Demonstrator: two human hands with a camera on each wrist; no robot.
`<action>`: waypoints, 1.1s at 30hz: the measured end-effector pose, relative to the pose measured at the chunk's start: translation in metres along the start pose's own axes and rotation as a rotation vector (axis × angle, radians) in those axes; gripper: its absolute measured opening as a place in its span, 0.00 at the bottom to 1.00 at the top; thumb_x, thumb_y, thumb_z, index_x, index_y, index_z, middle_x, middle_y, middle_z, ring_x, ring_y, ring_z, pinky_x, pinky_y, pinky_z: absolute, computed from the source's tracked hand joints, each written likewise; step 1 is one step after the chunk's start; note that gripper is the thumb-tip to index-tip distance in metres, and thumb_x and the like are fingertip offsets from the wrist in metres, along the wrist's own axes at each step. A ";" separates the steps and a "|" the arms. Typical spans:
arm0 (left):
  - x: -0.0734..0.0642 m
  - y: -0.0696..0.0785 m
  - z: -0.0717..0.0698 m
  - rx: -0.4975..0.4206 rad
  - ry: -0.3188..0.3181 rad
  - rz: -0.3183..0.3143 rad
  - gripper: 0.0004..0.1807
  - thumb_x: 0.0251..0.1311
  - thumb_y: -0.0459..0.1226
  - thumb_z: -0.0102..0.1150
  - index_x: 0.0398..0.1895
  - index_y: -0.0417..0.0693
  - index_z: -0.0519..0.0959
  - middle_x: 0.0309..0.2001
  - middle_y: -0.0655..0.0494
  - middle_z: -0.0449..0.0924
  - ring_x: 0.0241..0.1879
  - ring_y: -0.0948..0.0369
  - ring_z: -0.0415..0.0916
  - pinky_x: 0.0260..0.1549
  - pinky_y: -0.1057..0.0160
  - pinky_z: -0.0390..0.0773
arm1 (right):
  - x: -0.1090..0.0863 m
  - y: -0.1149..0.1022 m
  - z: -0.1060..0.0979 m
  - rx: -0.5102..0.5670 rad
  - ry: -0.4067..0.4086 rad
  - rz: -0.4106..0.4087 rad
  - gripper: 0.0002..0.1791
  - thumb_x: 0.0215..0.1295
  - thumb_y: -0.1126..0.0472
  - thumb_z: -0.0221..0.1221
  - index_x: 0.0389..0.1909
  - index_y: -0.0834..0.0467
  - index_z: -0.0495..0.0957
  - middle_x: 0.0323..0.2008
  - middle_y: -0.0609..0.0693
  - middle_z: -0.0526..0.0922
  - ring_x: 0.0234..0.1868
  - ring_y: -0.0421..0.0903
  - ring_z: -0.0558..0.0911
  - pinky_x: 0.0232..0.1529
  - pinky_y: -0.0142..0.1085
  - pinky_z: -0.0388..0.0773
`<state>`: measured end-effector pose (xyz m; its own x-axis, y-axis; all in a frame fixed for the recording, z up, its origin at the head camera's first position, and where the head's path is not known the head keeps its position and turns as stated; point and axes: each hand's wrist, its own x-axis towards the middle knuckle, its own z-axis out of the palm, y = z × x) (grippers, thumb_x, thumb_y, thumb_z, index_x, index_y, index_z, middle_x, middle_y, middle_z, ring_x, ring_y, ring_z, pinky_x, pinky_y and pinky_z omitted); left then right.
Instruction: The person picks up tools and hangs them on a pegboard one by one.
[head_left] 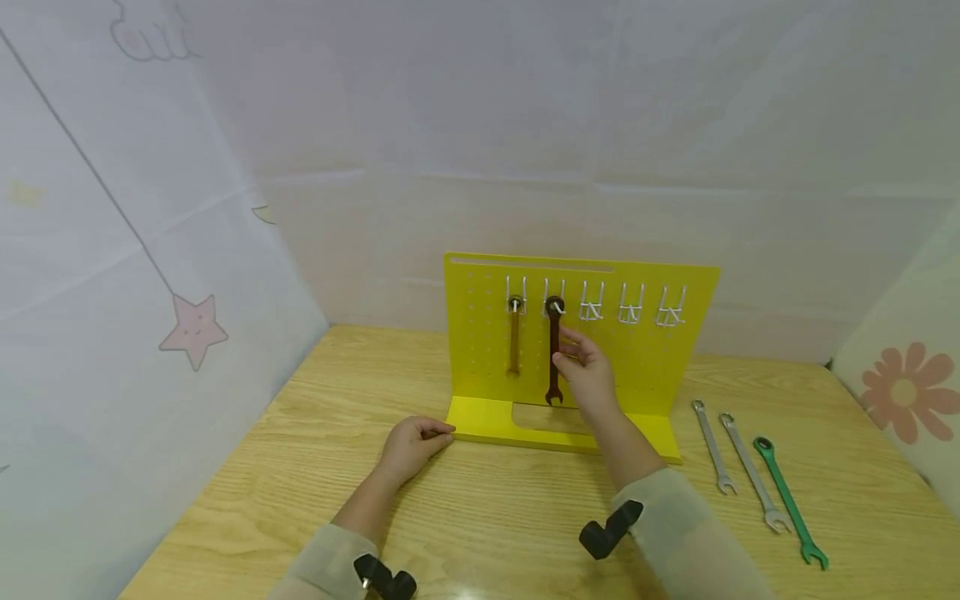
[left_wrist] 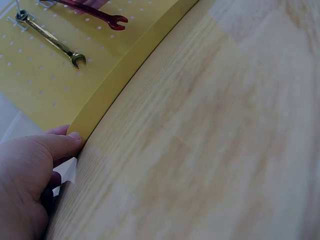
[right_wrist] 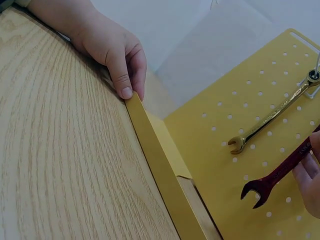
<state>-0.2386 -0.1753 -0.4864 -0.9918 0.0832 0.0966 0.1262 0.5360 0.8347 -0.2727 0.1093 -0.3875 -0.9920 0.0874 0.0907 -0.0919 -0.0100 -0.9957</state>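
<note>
A yellow pegboard stand (head_left: 480,350) stands upright on the table, with white double hooks along it. My right hand (head_left: 588,375) holds a dark red combination wrench (head_left: 554,350) by its shaft, thumb and fingers at its right side. The ring end of that wrench is at the second hook from the left, its open end down. Left of it, a gold wrench (left_wrist: 47,36) hangs by its ring on the first hook. With thumb and fingers, my left hand (head_left: 408,450) pinches the front left corner of the stand's base, as the right wrist view also shows.
On the table right of the stand lie two silver wrenches (head_left: 716,450) (head_left: 753,475) and a green wrench (head_left: 791,504). Three hooks (head_left: 632,307) on the board's right side carry no wrench. A pale printed cloth (head_left: 525,125) hangs behind the wooden table (head_left: 300,467).
</note>
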 end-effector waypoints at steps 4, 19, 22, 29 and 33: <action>0.000 0.000 -0.001 -0.004 0.000 -0.004 0.07 0.59 0.35 0.67 0.39 0.48 0.88 0.41 0.57 0.86 0.38 0.65 0.77 0.39 0.66 0.76 | 0.001 0.000 0.000 0.000 -0.021 -0.009 0.26 0.70 0.70 0.55 0.68 0.54 0.70 0.57 0.59 0.75 0.53 0.46 0.76 0.47 0.23 0.76; 0.001 -0.002 0.000 -0.007 -0.009 0.002 0.07 0.60 0.35 0.66 0.40 0.47 0.88 0.41 0.57 0.86 0.38 0.65 0.76 0.39 0.66 0.75 | 0.001 0.002 -0.003 0.002 -0.080 -0.006 0.28 0.70 0.69 0.55 0.70 0.55 0.66 0.65 0.60 0.71 0.65 0.53 0.72 0.66 0.43 0.69; 0.001 -0.001 0.000 -0.007 -0.009 0.003 0.07 0.59 0.35 0.66 0.40 0.47 0.88 0.41 0.57 0.86 0.38 0.65 0.77 0.39 0.65 0.76 | 0.001 0.002 -0.005 -0.006 -0.081 0.000 0.28 0.70 0.69 0.55 0.70 0.56 0.66 0.65 0.59 0.71 0.66 0.52 0.71 0.63 0.37 0.71; 0.003 -0.002 0.000 0.005 -0.002 0.002 0.07 0.59 0.36 0.66 0.39 0.48 0.88 0.42 0.57 0.86 0.39 0.64 0.77 0.39 0.65 0.76 | 0.000 0.001 -0.014 0.009 -0.067 -0.004 0.26 0.70 0.70 0.54 0.69 0.61 0.66 0.65 0.63 0.70 0.64 0.53 0.72 0.49 0.20 0.74; 0.004 -0.003 -0.001 0.006 0.000 0.002 0.07 0.59 0.36 0.67 0.40 0.48 0.88 0.42 0.57 0.86 0.39 0.64 0.77 0.40 0.65 0.76 | -0.002 0.002 -0.023 0.000 -0.076 0.003 0.27 0.70 0.68 0.55 0.69 0.60 0.65 0.66 0.61 0.69 0.62 0.48 0.73 0.50 0.20 0.74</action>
<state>-0.2427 -0.1774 -0.4879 -0.9916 0.0843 0.0984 0.1285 0.5412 0.8310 -0.2689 0.1320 -0.3895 -0.9959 0.0112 0.0892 -0.0893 -0.0103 -0.9959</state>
